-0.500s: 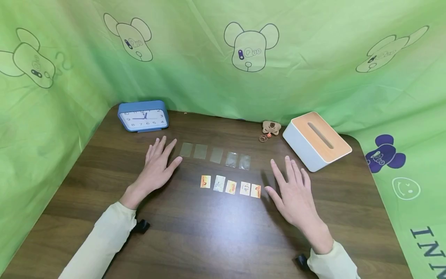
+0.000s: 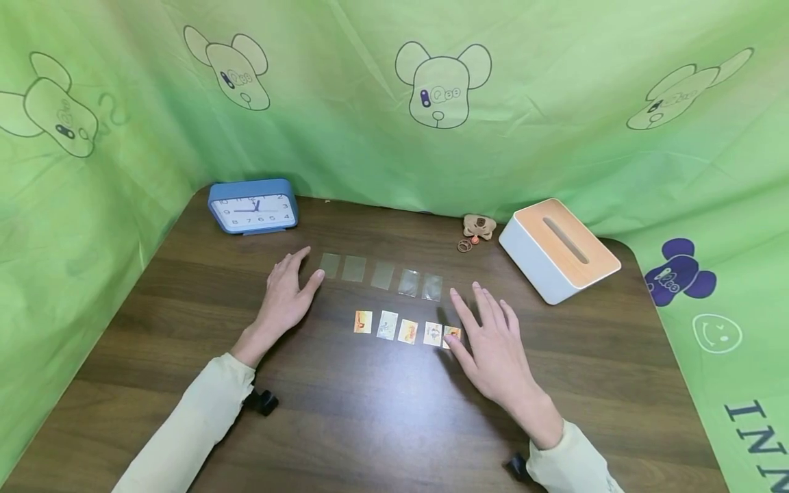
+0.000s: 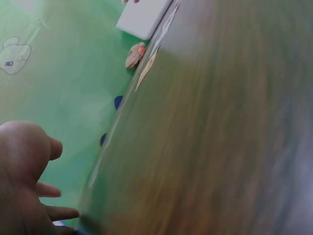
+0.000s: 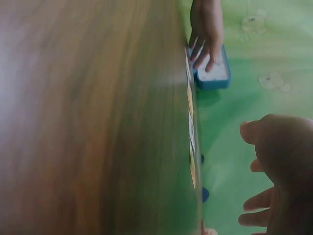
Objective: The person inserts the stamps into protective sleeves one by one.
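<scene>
Several small picture cards lie in a row on the brown table, with an orange card (image 2: 363, 322) at the left end and another orange card (image 2: 452, 333) at the right end. Behind them runs a row of several clear plastic sleeves (image 2: 354, 268). My left hand (image 2: 286, 296) is beside the leftmost sleeve (image 2: 329, 265), thumb and fingers spread, holding nothing. The right hand (image 2: 498, 356) hovers by the right end of the card row. Its thumb covers part of the rightmost card; whether it touches is not clear. In the right wrist view that hand (image 4: 288, 166) also holds nothing.
A blue alarm clock (image 2: 254, 207) stands at the back left. Toward the back right are a tissue box (image 2: 542, 263) with a wooden lid and a brown animal-shaped keyring (image 2: 479, 226). Green printed cloth (image 2: 345, 137) hangs behind the table.
My right hand has moved left, bringing its thumb over the rightmost card. The left hand has shifted slightly right, its fingers a little more bent. Cards and sleeves stay put.
</scene>
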{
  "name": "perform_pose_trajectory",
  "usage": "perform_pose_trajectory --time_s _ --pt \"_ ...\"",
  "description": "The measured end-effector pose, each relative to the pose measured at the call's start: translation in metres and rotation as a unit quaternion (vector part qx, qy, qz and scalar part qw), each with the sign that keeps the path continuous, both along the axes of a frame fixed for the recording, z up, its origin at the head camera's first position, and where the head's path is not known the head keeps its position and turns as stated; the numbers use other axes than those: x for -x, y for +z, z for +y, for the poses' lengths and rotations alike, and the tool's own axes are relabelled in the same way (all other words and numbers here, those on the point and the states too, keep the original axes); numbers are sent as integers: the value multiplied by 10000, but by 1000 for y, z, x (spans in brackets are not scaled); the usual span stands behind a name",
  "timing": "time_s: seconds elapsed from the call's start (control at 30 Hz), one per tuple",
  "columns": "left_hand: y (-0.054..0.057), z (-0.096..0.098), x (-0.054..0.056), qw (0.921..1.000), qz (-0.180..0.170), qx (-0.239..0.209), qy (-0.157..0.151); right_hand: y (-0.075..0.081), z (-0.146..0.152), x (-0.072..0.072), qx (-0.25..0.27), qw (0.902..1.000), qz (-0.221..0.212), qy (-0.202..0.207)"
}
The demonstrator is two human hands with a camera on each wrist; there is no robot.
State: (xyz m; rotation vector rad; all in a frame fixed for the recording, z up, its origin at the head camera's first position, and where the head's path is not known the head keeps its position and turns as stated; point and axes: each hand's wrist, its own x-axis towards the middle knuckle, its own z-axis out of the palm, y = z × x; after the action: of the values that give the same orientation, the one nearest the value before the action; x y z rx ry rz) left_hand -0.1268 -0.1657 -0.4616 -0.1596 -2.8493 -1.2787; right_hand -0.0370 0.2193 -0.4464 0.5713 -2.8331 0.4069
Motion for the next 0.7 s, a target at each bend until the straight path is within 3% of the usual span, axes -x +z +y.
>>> perform_pose_trajectory --time_s 0.13,0.47,0.7 --pt "-6 5 2 9995 17 -234 215 -2 -9 2 163 9998 46 112" --pt "-18 15 5 9947 572 -594 621 -9 -34 10 802 9952 419 364" --pt "-22 20 7 9929 613 -671 769 -17 -50 14 1343 9875 618 547"
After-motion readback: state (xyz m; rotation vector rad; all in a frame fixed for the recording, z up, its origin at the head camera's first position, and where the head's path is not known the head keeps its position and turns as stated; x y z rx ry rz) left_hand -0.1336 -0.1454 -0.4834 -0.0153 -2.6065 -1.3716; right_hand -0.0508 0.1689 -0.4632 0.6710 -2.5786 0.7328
